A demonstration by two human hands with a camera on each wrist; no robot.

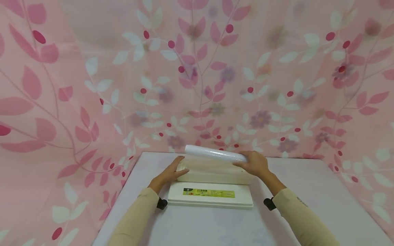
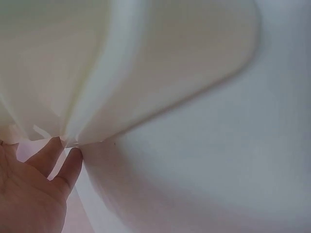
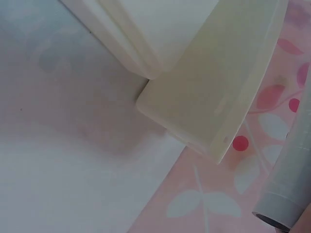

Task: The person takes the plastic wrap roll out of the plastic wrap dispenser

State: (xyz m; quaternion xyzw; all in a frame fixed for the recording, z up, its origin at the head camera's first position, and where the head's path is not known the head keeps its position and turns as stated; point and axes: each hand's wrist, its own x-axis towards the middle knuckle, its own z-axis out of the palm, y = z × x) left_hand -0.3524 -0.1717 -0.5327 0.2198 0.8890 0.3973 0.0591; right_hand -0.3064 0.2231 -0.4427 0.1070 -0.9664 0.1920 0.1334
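My right hand (image 1: 256, 164) holds the right end of a shiny white roll of plastic film (image 1: 212, 152), slightly tilted above the table. Below the roll is a cream film dispenser box (image 1: 215, 177); its flat white front part (image 1: 212, 202) bears a yellow-green label (image 1: 209, 193). At the box's left end, my left hand (image 1: 168, 172) grips it, thumb in front and fingers farther back. The left wrist view shows fingertips (image 2: 73, 162) against the edge of the box (image 2: 199, 43). In the right wrist view, the roll (image 3: 286, 179) is apart from the box (image 3: 209, 82), its end showing dark and hollow.
The box stands on a white-covered table (image 1: 209, 227) near its back edge. A pink curtain (image 1: 197, 68) with leaf patterns hangs behind and on both sides. Dark wrist-worn devices (image 1: 161, 204) show under both sleeves.
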